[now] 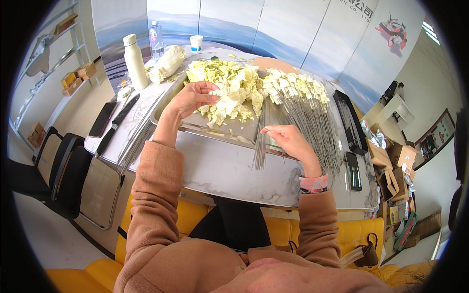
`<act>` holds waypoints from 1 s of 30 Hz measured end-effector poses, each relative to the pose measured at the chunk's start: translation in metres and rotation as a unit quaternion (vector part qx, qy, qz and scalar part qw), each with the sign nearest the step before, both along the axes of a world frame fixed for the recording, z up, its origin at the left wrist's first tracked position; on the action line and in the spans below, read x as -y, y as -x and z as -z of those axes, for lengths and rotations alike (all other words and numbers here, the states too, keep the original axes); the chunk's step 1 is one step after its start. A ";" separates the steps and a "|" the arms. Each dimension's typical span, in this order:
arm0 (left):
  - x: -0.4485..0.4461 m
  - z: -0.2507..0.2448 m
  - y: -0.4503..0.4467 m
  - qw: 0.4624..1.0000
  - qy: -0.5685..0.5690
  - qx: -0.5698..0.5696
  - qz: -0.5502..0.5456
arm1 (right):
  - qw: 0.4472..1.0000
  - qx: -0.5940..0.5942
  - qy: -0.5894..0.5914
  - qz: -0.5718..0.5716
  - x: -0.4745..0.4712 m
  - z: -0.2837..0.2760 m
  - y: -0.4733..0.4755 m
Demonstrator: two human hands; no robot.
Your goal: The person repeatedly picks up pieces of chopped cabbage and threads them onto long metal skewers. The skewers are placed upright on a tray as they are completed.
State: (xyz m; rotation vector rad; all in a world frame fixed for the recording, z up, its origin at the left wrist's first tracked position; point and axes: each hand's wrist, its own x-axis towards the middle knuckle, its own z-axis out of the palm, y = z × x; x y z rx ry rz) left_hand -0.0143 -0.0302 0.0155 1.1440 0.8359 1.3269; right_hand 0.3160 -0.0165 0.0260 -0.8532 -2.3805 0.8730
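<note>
Between the thumb and fingers of my left hand (191,98) is a pale piece of napa cabbage (217,96), over the metal tray (199,128). My right hand (289,138) pinches a thin metal skewer (258,125), its tip pointing towards the cabbage. Torn cabbage leaves (227,77) are heaped at the back and middle of the tray. To the right lie many skewers threaded with cabbage pieces (296,86), their bare metal ends (315,128) fanning towards me. A smaller bundle of skewers (260,150) overhangs the tray's front rim.
On the marble-patterned table (234,175), loose skewers (137,143), a black-handled knife (116,124) and a phone (103,119) lie left. Behind stand a white bottle (135,64), a clear bottle (156,40), a whole cabbage (169,64) and a paper cup (196,44). A black box (350,122) lies right.
</note>
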 end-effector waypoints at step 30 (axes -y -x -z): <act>0.000 -0.001 -0.012 0.999 -0.003 -0.017 -0.030 | 0.999 -0.003 0.036 0.005 0.000 -0.003 -0.004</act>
